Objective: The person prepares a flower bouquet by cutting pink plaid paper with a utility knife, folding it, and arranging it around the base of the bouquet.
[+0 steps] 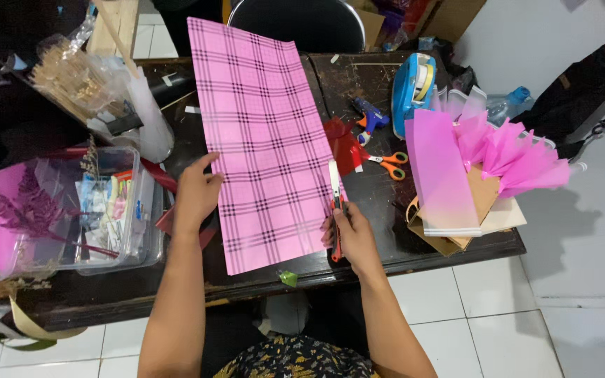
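I see it all through one camera on my head, looking steeply down and forward from close above the table (386,245). My forearms rise from the near edge, my lap and white floor tiles lie nearest, and a chair (295,21) stands at the far side.

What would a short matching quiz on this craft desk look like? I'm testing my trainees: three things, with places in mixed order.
Things:
1. pink plaid sheet
2. orange-handled scissors
3. clear plastic box

Places:
A. at the table's left end
B. under both hands, mid-table
C. right of the sheet, beside red scraps

Pairs: 1-B, 2-C, 3-A. The right hand holds a cutter; the left hand presses the sheet's edge.
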